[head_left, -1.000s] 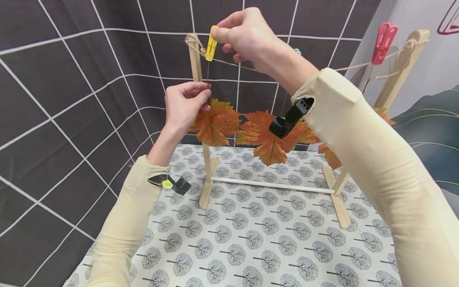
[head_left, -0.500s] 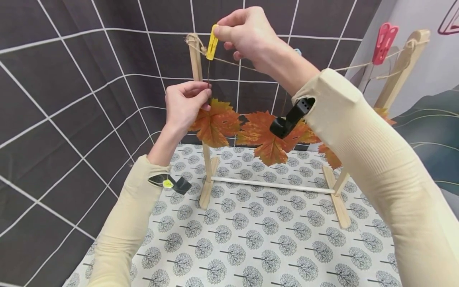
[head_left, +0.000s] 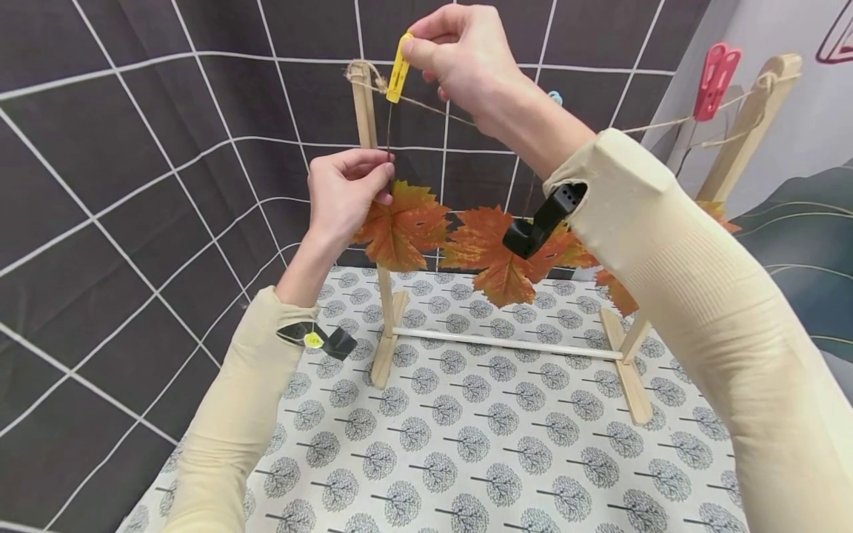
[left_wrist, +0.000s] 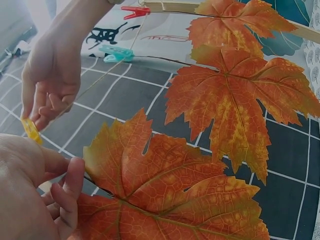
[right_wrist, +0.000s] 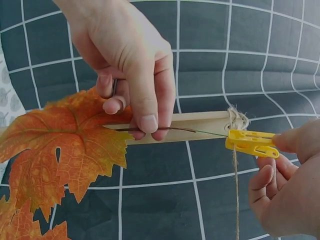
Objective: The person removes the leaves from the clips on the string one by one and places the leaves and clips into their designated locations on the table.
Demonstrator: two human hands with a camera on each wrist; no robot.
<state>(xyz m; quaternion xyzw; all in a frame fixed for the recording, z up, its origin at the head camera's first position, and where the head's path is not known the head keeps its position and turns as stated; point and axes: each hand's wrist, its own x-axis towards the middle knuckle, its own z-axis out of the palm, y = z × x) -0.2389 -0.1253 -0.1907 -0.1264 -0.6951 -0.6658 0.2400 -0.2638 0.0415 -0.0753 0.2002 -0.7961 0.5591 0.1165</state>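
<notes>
My right hand (head_left: 469, 59) pinches a yellow clothespin (head_left: 398, 70) by its upper end, beside the left post of a wooden frame. In the right wrist view the clothespin's tip (right_wrist: 233, 140) meets both the twine (right_wrist: 236, 190) and the thin end of a leaf stem. Lower down, my left hand (head_left: 346, 192) holds that brown stem (right_wrist: 177, 129) between thumb and forefinger. The orange maple leaf (head_left: 403, 229) spreads below the left fingers. Whether the clothespin's far end is squeezed is hard to tell.
More maple leaves (left_wrist: 225, 100) hang along the twine, with a teal clothespin (left_wrist: 116, 53) and a red clothespin (head_left: 716, 81) on it. The wooden frame has a right post (head_left: 749, 126) and a white bottom bar (head_left: 506, 342). It stands on tree-print cloth (head_left: 440, 444) by a dark grid-patterned backdrop (head_left: 166, 222).
My right hand and the yellow clothespin have risen slightly and shifted a little right, and the twine near the clothespin has lifted with them. The left hand keeps nearly the same place on the stem.
</notes>
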